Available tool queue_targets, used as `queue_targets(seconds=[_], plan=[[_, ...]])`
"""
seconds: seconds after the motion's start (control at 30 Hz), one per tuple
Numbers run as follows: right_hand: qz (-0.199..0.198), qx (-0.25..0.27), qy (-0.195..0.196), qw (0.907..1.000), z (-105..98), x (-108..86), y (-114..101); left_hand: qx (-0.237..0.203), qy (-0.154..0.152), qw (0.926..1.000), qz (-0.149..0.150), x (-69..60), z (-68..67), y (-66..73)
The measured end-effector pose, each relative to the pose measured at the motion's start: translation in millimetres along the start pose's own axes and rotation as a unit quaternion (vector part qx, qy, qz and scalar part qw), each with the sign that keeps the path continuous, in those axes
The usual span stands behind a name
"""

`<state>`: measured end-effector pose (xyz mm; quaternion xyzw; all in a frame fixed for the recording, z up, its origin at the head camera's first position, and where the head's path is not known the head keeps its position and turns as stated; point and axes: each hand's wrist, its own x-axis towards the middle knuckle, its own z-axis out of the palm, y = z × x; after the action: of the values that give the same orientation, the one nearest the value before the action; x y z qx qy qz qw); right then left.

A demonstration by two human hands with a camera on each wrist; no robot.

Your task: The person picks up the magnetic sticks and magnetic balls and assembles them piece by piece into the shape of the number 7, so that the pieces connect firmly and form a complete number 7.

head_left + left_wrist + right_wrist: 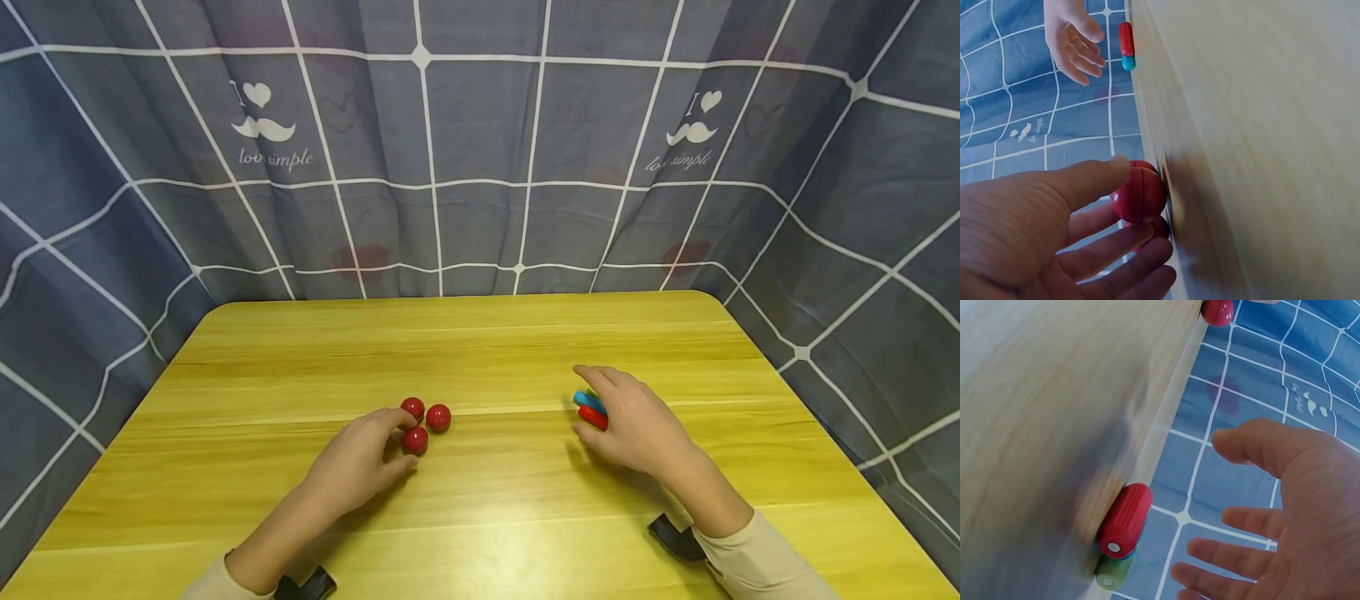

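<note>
Three glossy red balls sit close together on the table: one ball (412,407) at the back, another (438,418) at the right, and the nearest (416,441) at the front. My left hand (358,460) reaches over them from the left, thumb and fingers apart around the near side; contact is unclear. In the left wrist view a ball (1140,195) shows a seam line. On the right, my right hand (637,421) hovers with spread fingers beside small rounded-end sticks: a red one (1126,520), a blue one (589,402) and a green one (1114,572), partly hidden by the hand.
The yellow wood-grain table (480,517) has rounded far corners. A grey-blue curtain (480,225) with white grid lines encloses its back and sides. Black straps (677,538) sit at both wrists, near the light sleeves (765,558).
</note>
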<state>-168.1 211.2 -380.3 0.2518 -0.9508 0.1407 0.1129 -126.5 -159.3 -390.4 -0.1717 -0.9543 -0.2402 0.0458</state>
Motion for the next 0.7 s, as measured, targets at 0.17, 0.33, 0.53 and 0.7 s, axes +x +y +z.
queue_targets(seconds=[0.17,0.33,0.53,0.7], plan=[[-0.001,0.001,-0.001,1.0000,0.4,0.3,0.1,0.004,-0.008,0.9998,-0.016,0.8,0.1,0.9],[0.004,0.001,-0.005,1.0000,-0.2,0.1,0.8,0.009,-0.011,0.9998,-0.017,0.9,0.3,1.3],[0.021,0.012,-0.015,0.9996,-2.2,0.2,1.3,0.015,-0.015,0.9996,-0.018,0.5,0.6,1.0],[0.024,0.024,-0.013,0.9993,-3.6,0.1,2.0,0.012,-0.014,0.9997,-0.018,0.6,0.8,1.5]])
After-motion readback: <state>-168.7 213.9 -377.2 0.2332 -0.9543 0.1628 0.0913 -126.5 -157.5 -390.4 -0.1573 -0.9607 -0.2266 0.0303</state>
